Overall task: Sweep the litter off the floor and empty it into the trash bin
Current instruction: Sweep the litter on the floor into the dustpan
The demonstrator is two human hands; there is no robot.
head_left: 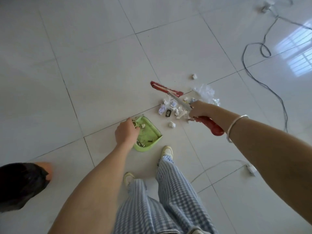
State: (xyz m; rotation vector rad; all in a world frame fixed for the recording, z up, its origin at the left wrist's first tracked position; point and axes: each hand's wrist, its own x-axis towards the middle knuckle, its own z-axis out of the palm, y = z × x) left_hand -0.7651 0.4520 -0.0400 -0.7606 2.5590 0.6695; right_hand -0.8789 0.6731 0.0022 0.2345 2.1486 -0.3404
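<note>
Two grips closed: left grip (127,132) on dustpan (143,148), right grip (200,110) on broom (162,87). Advise drawing litter (172,108) low toward seven o'clock.

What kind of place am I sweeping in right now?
Probably an indoor room, maybe in a home: glossy white floor tiles, a barred window reflection on them, and a corded power adapter on the floor.

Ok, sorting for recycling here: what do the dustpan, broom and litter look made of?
Dustpan: likely moulded plastic, even pale green, smooth thin rim. Broom: shiny silver shaft suggests metal; glossy red grip and head look plastic. Litter: mostly crumpled white paper, plus clear crinkled film, probably plastic.
</note>
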